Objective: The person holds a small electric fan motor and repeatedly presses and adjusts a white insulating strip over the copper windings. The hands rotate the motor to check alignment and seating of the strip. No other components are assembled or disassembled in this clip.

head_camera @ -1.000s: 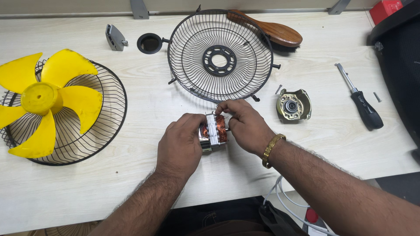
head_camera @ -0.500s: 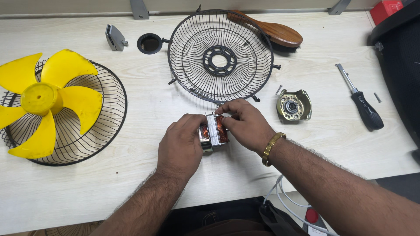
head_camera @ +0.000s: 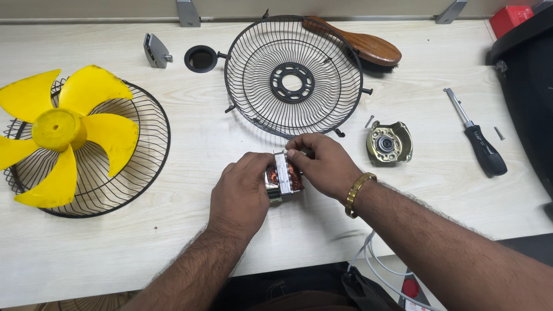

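Right now we are holding a small fan motor (head_camera: 282, 177) with copper windings and a metal core between both hands, low on the pale wooden bench (head_camera: 173, 242), just below the middle of the view. Our left hand (head_camera: 242, 193) is cupping the motor from the left, fingers curled around its side and closed against it. Our right hand (head_camera: 325, 164) is coming in from the right, with its fingertips (head_camera: 295, 153) pinching the motor's upper edge; a gold bracelet (head_camera: 358, 193) is sitting on that wrist.

Just behind the motor a black wire fan guard (head_camera: 292, 75) is lying flat, its near rim close to our right fingers. To the right of our right hand a brass-coloured motor end cover (head_camera: 390, 142) with a bearing in its middle is resting on the bench, with a small screw (head_camera: 369, 121) just beside it. Farther right a black-handled screwdriver (head_camera: 478, 138) is lying, and another screw (head_camera: 499, 133) near it. A wooden brush (head_camera: 360, 43) is lying behind the guard, touching its far rim. Well to the left, a yellow fan blade (head_camera: 60, 132) is sitting on a second wire guard (head_camera: 147, 150). Near the far edge a black round cap (head_camera: 200, 58) and a small grey metal clip (head_camera: 154, 49) are lying side by side.
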